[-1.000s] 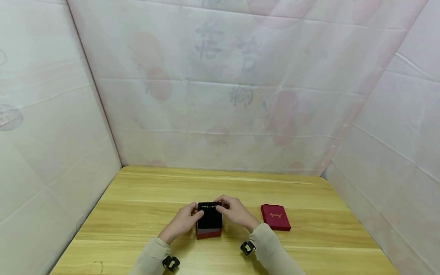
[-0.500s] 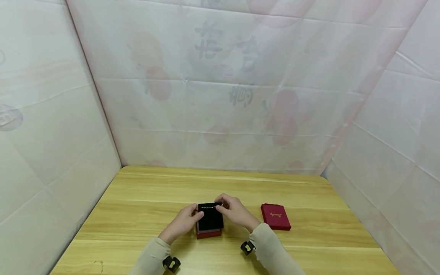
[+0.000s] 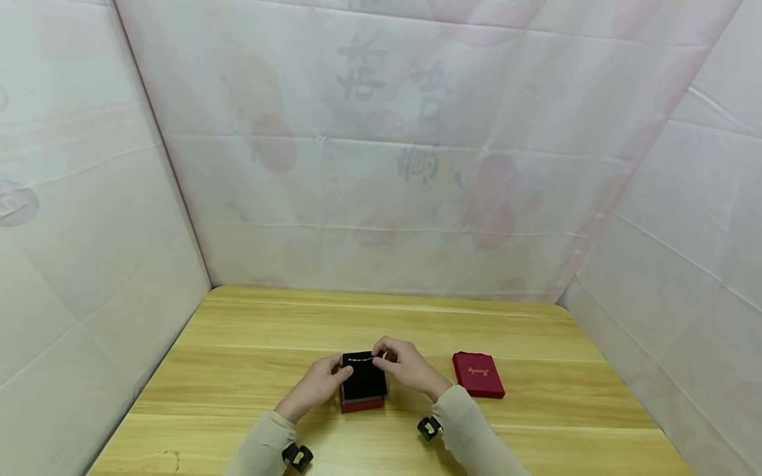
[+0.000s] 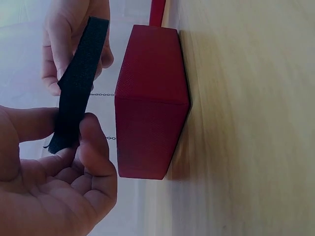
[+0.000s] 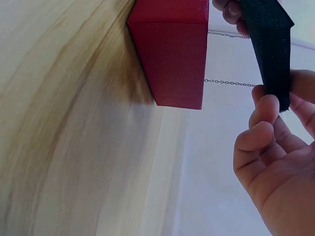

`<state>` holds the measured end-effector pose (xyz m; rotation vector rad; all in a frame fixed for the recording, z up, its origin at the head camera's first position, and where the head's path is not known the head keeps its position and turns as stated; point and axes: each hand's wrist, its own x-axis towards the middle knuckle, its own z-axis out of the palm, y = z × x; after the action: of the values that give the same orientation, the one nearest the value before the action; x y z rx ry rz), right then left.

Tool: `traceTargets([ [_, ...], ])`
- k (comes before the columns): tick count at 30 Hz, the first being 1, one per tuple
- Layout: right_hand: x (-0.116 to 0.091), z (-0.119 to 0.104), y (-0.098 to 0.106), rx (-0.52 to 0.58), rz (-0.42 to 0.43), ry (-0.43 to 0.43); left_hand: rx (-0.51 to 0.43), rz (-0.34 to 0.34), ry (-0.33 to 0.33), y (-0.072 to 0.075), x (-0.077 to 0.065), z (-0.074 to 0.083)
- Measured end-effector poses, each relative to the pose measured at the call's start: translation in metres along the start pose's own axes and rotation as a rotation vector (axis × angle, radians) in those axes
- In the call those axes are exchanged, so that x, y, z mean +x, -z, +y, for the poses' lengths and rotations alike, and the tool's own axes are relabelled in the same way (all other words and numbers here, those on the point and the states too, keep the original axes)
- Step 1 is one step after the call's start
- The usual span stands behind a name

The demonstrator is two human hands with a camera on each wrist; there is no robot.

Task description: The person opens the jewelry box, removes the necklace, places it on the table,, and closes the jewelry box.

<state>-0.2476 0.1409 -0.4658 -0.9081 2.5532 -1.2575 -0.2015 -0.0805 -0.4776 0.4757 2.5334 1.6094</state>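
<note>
Above the red jewelry box base (image 3: 363,404) hangs a black padded insert (image 3: 364,380), lifted clear of it in both wrist views. Along its far edge lies a thin chain necklace (image 3: 360,360) with small shiny beads. Two strands of chain (image 5: 229,82) run from the insert to the box. My left hand (image 3: 318,385) pinches the insert's left side between thumb and fingers. At the far right corner, my right hand (image 3: 411,369) pinches the insert, its thumb by the chain's end. The box's inside is hidden under the insert.
A red box lid (image 3: 478,375) with gold lettering lies to the right on the wood-grain table (image 3: 268,317). Pale printed cloth (image 3: 381,198) walls the table in at the back and both sides.
The insert has shifted and turned slightly, its near edge a little to the right. The chain's right end now slants up toward my right thumb. My left hand stays almost still.
</note>
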Motion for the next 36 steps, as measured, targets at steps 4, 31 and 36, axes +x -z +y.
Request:
traceTargets([
  [4,-0.0001,-0.0001,0.0007,-0.007,0.004,0.005,0.007,0.003,-0.007,0.0005,0.0005,-0.0004],
  [31,0.0024,-0.0012,0.0,-0.063,0.044,-0.005,-0.044,-0.006,0.021,0.0014,-0.0003,0.0006],
  [36,0.0029,-0.0001,-0.0002,-0.073,0.054,0.009,-0.049,-0.011,0.029,0.002,-0.0005,-0.0004],
])
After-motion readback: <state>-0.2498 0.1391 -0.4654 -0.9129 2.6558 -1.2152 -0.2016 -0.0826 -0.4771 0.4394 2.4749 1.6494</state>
